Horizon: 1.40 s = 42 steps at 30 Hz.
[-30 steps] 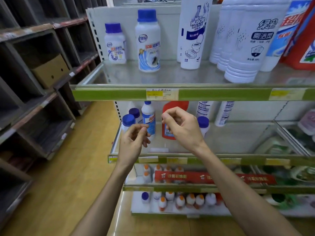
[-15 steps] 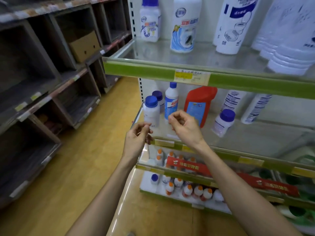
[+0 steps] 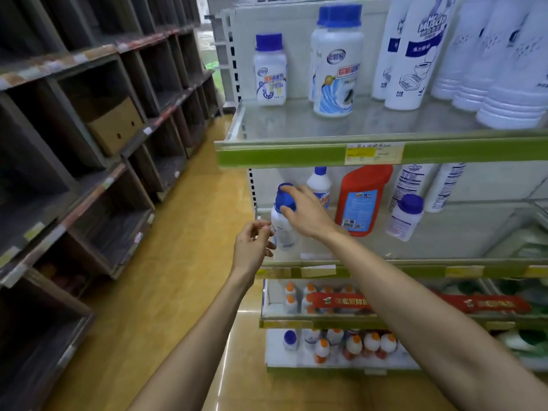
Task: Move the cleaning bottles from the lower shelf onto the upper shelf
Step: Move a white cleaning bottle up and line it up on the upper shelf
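Glossy plastic on glass

Bottles [image 3: 338, 75] are smooth white plastic; the shelf [image 3: 296, 126] is clear glass; the floor [image 3: 178, 262] shines.

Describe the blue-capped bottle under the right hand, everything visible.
The small white bottle looks like plastic, with a blue screw cap and a partly hidden label. It stands upright at the left front of the lower shelf. The right hand wraps its cap from above; the left hand hovers beside it, contact unclear.

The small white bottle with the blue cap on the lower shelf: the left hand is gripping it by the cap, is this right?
Not quite. The head view shows the right hand gripping the small white bottle by its blue cap on the lower shelf. The left hand only hovers beside the bottle, fingers curled.
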Motion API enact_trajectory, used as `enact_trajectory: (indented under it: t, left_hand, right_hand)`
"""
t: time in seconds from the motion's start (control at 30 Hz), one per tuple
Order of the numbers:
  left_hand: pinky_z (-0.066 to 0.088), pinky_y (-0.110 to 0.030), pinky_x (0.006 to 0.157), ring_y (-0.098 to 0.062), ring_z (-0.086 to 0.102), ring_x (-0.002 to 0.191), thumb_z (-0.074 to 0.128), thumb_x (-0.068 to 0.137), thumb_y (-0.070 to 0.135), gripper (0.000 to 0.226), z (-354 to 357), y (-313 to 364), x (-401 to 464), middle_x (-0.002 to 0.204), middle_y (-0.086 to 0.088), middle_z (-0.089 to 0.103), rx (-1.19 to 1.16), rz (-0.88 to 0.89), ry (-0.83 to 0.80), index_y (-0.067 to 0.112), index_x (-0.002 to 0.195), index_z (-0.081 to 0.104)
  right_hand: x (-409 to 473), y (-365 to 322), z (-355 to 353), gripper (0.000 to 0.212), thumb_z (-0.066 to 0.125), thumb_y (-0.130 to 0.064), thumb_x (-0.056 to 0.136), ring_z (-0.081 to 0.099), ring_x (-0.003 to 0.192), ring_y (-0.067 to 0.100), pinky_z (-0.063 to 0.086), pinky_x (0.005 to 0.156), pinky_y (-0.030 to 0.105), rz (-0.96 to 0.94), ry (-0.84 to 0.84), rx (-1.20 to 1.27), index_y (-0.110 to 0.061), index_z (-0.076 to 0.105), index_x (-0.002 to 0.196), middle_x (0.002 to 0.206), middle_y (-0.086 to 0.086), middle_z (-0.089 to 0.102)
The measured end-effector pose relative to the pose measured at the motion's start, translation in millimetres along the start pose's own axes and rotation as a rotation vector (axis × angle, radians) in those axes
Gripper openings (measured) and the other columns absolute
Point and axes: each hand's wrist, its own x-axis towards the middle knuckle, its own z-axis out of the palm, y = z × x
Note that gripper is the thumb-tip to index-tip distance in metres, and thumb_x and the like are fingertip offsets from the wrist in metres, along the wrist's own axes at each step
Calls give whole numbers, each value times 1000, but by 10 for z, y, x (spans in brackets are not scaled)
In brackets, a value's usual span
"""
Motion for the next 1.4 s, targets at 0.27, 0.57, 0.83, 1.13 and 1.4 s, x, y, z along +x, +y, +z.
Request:
enact_trajectory:
  t: [0.27,0.57,0.83,1.13,1.4]
  left_hand:
    - [52,-38,66,-18,63,69,56,100,20,8,-68,-21,89,101,-7,62,15,5,-53,18,107,60]
    - [54,-39,67,-20,64,71,56,100,19,14,-8,-53,40,109,-11,64,33,-18,-25,13,111,62]
    - [51,-32,72,-18,63,84,55,101,24,20,-64,-71,-19,115,-8,63,27,3,35,15,117,61]
    - [56,-37,85,-21,71,104,28,99,62,51,188,51,-213,109,-2,76,-140,-61,-183,37,109,71]
    - [57,-44,91,-31,65,118,54,80,78,73,407,841,-448,126,-11,69,-398,239,-354,25,130,59]
  right_hand:
    - [115,81,80,63,48,-10,99,36,128,41,37,108,49,-15,-228,-353,-20,23,156,153,10,23]
    - [156,29,-38,38,58,-3,94,53,112,31,43,87,38,-68,-250,-285,-7,42,128,130,15,53]
    - [-87,15,-75,41,61,-18,95,48,118,31,42,98,39,-186,-132,-223,-15,45,132,131,10,50]
    - [-555,-314,-648,39,54,-47,96,60,91,30,48,79,35,-283,95,-144,-22,57,126,103,1,46]
    - [-490,-947,-1562,38,57,-50,88,54,71,22,43,67,28,-438,465,-165,-14,68,96,86,2,49]
